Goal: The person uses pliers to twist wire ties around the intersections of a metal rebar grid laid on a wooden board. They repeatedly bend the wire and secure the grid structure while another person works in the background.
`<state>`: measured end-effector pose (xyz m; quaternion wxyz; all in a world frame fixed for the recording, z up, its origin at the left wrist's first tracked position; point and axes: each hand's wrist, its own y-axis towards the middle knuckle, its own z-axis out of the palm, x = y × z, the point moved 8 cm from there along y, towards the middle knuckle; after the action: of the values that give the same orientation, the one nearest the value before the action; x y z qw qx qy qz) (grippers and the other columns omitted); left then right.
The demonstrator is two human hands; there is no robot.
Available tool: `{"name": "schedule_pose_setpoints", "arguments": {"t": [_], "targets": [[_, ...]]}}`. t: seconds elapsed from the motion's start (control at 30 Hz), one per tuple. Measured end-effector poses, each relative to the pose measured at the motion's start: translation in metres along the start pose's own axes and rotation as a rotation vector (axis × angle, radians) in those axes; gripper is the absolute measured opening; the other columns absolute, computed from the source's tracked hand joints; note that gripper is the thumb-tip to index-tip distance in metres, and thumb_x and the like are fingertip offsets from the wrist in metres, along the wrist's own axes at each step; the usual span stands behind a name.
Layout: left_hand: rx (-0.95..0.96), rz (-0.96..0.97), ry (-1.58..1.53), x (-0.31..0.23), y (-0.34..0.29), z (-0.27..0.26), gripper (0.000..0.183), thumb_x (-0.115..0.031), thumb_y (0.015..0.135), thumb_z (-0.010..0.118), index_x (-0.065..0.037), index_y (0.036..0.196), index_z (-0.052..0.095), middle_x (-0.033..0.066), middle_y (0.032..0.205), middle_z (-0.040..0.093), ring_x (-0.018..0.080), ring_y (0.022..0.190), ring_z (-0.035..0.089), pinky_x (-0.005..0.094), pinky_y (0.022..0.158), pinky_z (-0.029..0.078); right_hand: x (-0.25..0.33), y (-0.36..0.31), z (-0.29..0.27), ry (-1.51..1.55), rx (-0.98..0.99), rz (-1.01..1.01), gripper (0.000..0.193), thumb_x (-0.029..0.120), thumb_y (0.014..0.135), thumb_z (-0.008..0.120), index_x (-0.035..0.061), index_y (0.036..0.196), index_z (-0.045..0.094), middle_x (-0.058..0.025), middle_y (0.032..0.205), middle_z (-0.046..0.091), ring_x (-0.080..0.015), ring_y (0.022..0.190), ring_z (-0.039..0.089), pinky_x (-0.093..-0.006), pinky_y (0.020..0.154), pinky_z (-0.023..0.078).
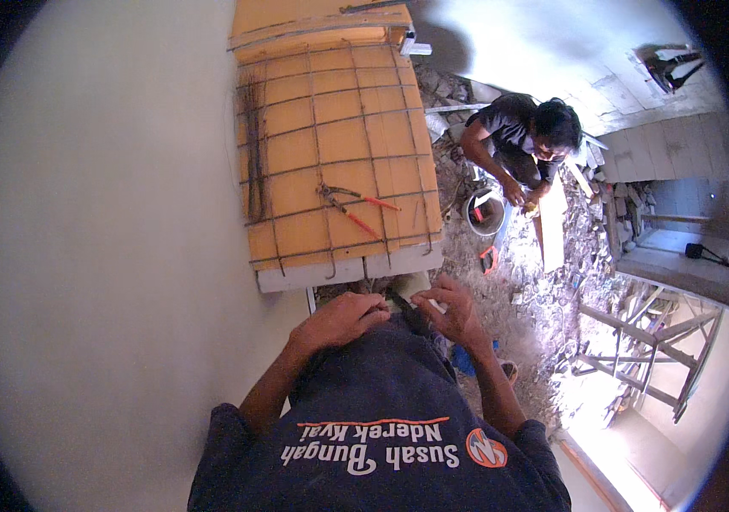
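My left hand (349,318) is just above my waist, its fingers curled together and partly turned from view. Close to its right, my right hand (450,311) has bent fingers, thumb and forefinger drawn together. A dark, narrow thing (409,312) lies between the hands; its kind is unclear, and whatever the fingers hold is too small or hidden. Ahead, a steel rod mesh (315,141) covers an orange board (292,183). Red-handled pincers (356,207) rest on the mesh, handles apart. A bundle of thin tie wire (255,145) runs along its left side.
A plain wall (108,256) rises on my left. To the right, a co-worker (518,145) crouches on rubble beside a bucket (485,212) and a plank (554,226). An orange-handled tool (489,260) lies nearer. A wooden frame (650,346) stands farther right.
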<state>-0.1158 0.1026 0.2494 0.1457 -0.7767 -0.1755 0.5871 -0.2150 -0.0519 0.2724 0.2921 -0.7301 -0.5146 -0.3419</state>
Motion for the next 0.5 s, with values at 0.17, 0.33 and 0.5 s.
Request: {"name": "schedule_pose_setpoints", "arguments": {"t": [0.17,0.33,0.5], "targets": [[0.014,0.028,-0.074,0.015,-0.011,-0.001,0.035,-0.033,0.100,0.056,-0.003,0.115,0.066,0.0172,0.103,0.071,0.0338,0.095,0.069,0.0432,0.087,0.052,0.000,0.002,0.004,0.004,0.026,-0.016,0.016,0.018,0.082,0.080,0.0045,0.086,0.074,-0.0086,0.073,0.056,-0.0250,0.067,0.056,-0.0381,0.059,0.044],[0.028,-0.020,-0.084,0.030,-0.016,0.001,0.032,-0.030,0.099,0.057,-0.003,0.111,0.070,0.0165,0.095,0.072,0.0310,0.084,0.070,0.0420,0.082,0.053,0.002,0.008,0.008,-0.015,0.161,0.092,0.014,0.015,0.082,0.079,0.0030,0.087,0.074,-0.0116,0.082,0.062,-0.0255,0.076,0.062,-0.0388,0.074,0.048],[-0.045,-0.002,-0.045,0.025,-0.015,0.002,0.029,-0.024,0.099,0.057,-0.001,0.107,0.070,0.0194,0.086,0.070,0.0341,0.078,0.069,0.0431,0.076,0.053,0.008,0.022,0.005,-0.239,0.124,-0.005,0.014,0.015,0.080,0.079,0.0063,0.090,0.075,-0.0123,0.096,0.063,-0.0293,0.097,0.058,-0.0433,0.089,0.044]]}}
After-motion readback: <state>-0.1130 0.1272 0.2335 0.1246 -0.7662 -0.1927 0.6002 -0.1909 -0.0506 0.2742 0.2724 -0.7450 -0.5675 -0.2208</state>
